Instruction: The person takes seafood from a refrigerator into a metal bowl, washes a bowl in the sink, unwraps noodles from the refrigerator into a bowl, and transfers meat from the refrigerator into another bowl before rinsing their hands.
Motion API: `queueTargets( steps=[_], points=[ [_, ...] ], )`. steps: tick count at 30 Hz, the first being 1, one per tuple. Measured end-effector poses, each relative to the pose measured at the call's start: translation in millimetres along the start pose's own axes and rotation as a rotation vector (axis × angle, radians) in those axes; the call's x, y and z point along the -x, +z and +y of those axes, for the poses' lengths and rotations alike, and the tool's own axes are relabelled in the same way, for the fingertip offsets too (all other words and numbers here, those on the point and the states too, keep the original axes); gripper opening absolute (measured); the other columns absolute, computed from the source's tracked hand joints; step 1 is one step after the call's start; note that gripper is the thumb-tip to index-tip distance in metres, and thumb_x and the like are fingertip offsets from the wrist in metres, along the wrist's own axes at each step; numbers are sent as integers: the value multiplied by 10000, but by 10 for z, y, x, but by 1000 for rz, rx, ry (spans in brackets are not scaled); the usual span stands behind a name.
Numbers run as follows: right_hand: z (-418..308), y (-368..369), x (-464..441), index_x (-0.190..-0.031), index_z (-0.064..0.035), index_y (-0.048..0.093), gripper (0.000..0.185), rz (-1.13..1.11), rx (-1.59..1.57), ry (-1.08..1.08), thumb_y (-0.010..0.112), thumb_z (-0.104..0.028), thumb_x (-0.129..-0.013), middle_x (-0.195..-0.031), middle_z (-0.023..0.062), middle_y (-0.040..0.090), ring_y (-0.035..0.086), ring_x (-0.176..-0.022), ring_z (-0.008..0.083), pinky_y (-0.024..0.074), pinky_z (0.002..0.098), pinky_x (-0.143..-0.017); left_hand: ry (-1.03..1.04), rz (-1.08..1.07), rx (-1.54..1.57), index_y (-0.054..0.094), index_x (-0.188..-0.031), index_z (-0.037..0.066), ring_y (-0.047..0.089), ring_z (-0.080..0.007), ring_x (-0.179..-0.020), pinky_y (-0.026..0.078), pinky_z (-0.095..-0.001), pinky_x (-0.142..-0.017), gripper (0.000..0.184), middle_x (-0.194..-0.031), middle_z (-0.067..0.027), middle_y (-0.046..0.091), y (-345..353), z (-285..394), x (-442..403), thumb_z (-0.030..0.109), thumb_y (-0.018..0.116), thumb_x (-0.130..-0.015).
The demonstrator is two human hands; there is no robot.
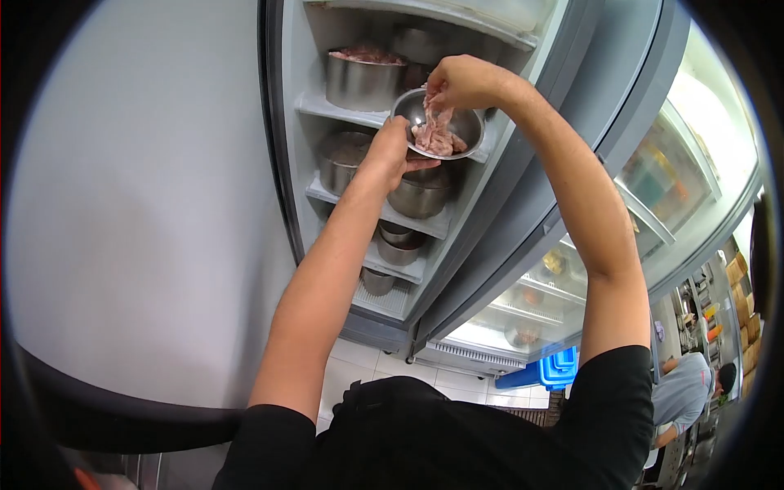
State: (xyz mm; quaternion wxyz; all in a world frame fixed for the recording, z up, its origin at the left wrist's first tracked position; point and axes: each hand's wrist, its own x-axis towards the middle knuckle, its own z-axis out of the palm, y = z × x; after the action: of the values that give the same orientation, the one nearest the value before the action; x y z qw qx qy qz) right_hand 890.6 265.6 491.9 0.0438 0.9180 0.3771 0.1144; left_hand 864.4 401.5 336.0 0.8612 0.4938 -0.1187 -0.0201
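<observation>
A round metal bowl [471, 122] is tilted in front of the fridge shelves, with pieces of raw meat [439, 140] inside. My left hand [394, 155] grips the bowl at its left rim and underside. Over the bowl, my right hand [452, 82] is closed on a strip of the raw meat, which hangs down to the pieces below. Behind and left of the bowl, a larger steel pot [365, 84] heaped with meat stands on the upper shelf.
Lower shelves hold a lidded-looking pot [339, 163], another steel pot [420, 196] and smaller containers [398, 245]. A broad grey door [147, 188] fills the left. At right are a glass-doored fridge [539, 302], blue bins [559, 369] and a person in grey [684, 396].
</observation>
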Motion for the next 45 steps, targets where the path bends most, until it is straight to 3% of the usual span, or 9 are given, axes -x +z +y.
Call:
queueTargets(
  steps=[10, 18, 25, 31, 32, 34, 40, 42, 45],
  points=[
    [-93, 649, -245, -932, -45, 726, 279, 224, -9, -83, 759, -279, -785, -785, 116, 708, 695, -786, 247, 531, 385, -736, 105, 121, -107, 418, -1325, 50, 644, -222, -1032, 558, -445, -858, 396, -1218, -138, 587, -105, -175, 295, 226, 305, -989],
    [-157, 333, -32, -1096, -54, 703, 283, -211, -476, -41, 694, -61, -813, -993, 119, 713, 697, -832, 208, 578, 317, -807, 91, 65, -145, 365, -1403, 59, 625, -253, -1118, 558, -460, -892, 450, -1271, -146, 564, -36, -49, 197, 194, 286, -981],
    [713, 399, -177, -1104, -117, 710, 290, 334, 299, -49, 665, -112, -817, -1212, 104, 630, 650, -1045, 287, 538, 374, -871, 113, 125, -126, 382, -1409, 75, 651, -231, -1070, 610, -418, -808, 452, -1271, -133, 576, -232, -204, 83, 199, 310, -980],
    [1058, 290, -404, -955, -126, 729, 184, 205, 231, -257, 661, -120, -784, -959, 125, 629, 641, -917, 324, 526, 429, -829, 90, 153, -109, 416, -1391, 53, 628, -249, -1074, 561, -455, -875, 479, -1240, -141, 573, -266, -179, 233, 154, 392, -923],
    [874, 72, -358, -1046, -68, 703, 223, 63, 217, -110, 653, -114, -834, -1063, 139, 647, 627, -1043, 319, 506, 372, -905, 88, 162, -126, 412, -1395, 50, 627, -250, -1075, 562, -456, -877, 487, -1240, -142, 572, -269, -164, 307, 147, 403, -917],
    [734, -214, -260, -765, -97, 754, 105, 87, -96, 209, 673, -140, -713, -765, 116, 724, 704, -748, 259, 547, 397, -676, 77, 174, -162, 404, -1403, 46, 626, -252, -1078, 562, -456, -881, 505, -1238, -145, 570, -234, -139, 382, 134, 425, -906],
    [1327, 209, -803, -898, -49, 744, 243, -65, 275, 131, 677, -276, -840, -838, 168, 723, 685, -760, 319, 545, 424, -718, 64, 238, 13, 427, -1361, 0, 640, -244, -1074, 573, -402, -884, 471, -1243, -162, 579, -502, -562, 961, 94, 431, -900],
    [710, 30, -553, -881, -25, 739, 284, -132, 222, 470, 756, -299, -809, -871, 184, 720, 685, -788, 332, 546, 432, -701, 76, 278, 41, 443, -1354, 6, 648, -234, -1066, 573, -389, -884, 460, -1235, -163, 592, -587, -762, 1219, 90, 428, -902],
    [81, -151, -341, -841, -29, 741, 180, 63, 265, 404, 708, -79, -671, -842, 226, 706, 700, -758, 311, 551, 425, -696, -23, 329, 121, 528, -1247, 15, 678, -211, -980, 584, -379, -836, 341, -1125, -119, 652, -762, -1215, 1696, 116, 494, -924]
  ],
)
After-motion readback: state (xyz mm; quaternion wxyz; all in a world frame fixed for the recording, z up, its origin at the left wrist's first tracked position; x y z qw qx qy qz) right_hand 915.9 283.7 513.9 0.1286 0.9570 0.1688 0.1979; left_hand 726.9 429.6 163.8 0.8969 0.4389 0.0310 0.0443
